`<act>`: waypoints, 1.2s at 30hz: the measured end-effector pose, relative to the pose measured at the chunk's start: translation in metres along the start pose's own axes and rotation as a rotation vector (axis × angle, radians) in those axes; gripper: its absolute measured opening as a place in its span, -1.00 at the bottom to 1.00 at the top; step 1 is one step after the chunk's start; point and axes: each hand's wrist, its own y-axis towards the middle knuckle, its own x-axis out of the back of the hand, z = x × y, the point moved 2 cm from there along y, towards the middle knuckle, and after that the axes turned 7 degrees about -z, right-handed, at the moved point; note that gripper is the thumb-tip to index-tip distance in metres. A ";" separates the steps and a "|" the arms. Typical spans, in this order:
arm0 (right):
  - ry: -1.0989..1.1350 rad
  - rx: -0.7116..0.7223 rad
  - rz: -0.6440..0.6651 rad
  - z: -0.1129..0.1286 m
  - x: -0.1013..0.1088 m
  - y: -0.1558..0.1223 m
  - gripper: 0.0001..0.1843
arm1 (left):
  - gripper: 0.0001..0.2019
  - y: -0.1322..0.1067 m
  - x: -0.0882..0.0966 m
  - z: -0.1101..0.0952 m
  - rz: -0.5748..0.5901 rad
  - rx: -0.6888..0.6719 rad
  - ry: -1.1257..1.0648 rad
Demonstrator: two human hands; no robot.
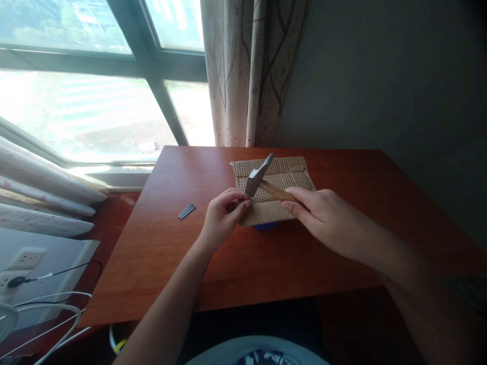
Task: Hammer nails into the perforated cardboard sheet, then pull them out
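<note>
My right hand (315, 208) is wrapped round the wooden handle of a hammer (256, 177). The hammer's metal head sits just above the fingertips of my left hand (226, 213). Thumb and forefinger of that hand pinch what looks like a nail, mostly hidden by the fingers, at the left edge of a cardboard piece (281, 177). Rows of small holes cover much of the cardboard, while its near strip is plain. Something blue (266, 225) shows beneath the near edge. To the left lies a small bundle of nails (186, 211).
Everything rests on a reddish-brown wooden table (228, 279). A window and curtains (247, 71) stand behind it. At lower left are a wall socket (28, 258) and loose cables (57, 304). A pale rounded rim (258, 342) is below the table's front edge.
</note>
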 end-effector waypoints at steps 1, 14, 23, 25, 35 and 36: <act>-0.006 -0.003 0.001 -0.001 0.000 0.000 -0.71 | -0.81 0.000 0.000 0.000 0.000 0.007 -0.007; 0.019 -0.006 0.000 0.000 -0.002 -0.001 -0.72 | -0.83 -0.002 -0.004 -0.008 0.033 0.015 -0.054; 0.029 -0.010 -0.005 0.000 -0.001 -0.002 -0.72 | -0.84 -0.003 -0.002 -0.008 0.019 0.015 -0.039; 0.023 -0.012 -0.006 -0.001 -0.001 -0.001 -0.73 | -0.80 -0.003 0.001 -0.008 0.005 -0.011 -0.013; 0.017 -0.019 -0.005 -0.001 -0.002 -0.002 -0.72 | -0.75 -0.002 0.011 -0.007 -0.031 -0.048 0.184; 0.015 -0.025 -0.001 -0.001 -0.002 -0.002 -0.72 | -0.75 -0.002 0.012 -0.008 -0.017 -0.038 0.193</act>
